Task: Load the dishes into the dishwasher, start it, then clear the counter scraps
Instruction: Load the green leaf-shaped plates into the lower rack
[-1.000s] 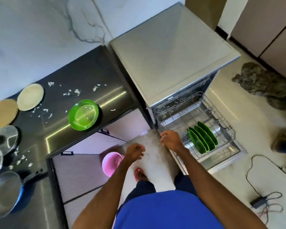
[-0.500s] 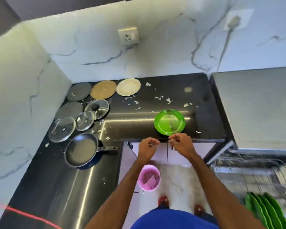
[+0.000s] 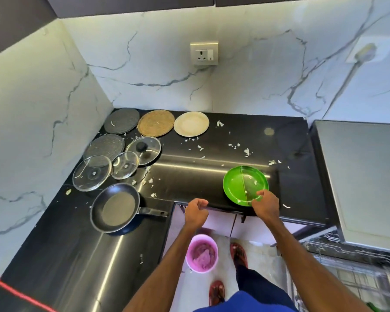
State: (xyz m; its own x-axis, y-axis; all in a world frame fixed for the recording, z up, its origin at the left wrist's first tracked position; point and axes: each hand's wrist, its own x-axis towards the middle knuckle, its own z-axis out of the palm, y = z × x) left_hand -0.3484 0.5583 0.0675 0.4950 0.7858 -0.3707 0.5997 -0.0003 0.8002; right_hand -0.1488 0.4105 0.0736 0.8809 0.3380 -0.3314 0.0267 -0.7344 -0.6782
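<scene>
Now right hand (image 3: 265,204) pinches green plate (image 3: 241,183) at the counter (image 3: 200,174) edge; left hand (image 3: 195,212) clenched, empty.

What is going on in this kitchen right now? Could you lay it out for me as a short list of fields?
Right hand: pinches the near rim of the green plate
Left hand: fingers curled at the counter edge, nothing seen in it
Counter: black, strewn with pale scraps
Other dishes: frying pan, three glass lids, cream plate
Floor: pink bucket
Dishwasher: right of the counter, rack pulled out
</scene>
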